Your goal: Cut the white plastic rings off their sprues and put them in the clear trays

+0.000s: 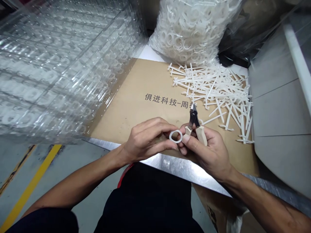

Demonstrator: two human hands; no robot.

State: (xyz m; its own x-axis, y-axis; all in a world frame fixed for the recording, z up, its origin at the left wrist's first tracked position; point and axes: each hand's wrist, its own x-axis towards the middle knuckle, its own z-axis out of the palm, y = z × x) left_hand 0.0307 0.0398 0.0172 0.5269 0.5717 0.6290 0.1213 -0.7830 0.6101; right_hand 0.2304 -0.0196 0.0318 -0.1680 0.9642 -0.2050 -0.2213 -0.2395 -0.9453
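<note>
My left hand (148,139) pinches a small white plastic ring (176,136) between thumb and fingers, just above the table's metal front edge. My right hand (209,150) is closed round a pair of cutters (194,123) with cream handles and dark jaws pointing away from me. Its fingertips also touch the ring. Both hands hover over a brown cardboard sheet (145,97) printed with dark characters.
A heap of white plastic sprue sticks (218,94) lies on the cardboard at right. Behind it stands a clear bag of white rings (191,29). Stacked clear plastic trays (53,64) fill the left. A grey bin (279,123) sits at right. Yellow floor stripe (29,187) below.
</note>
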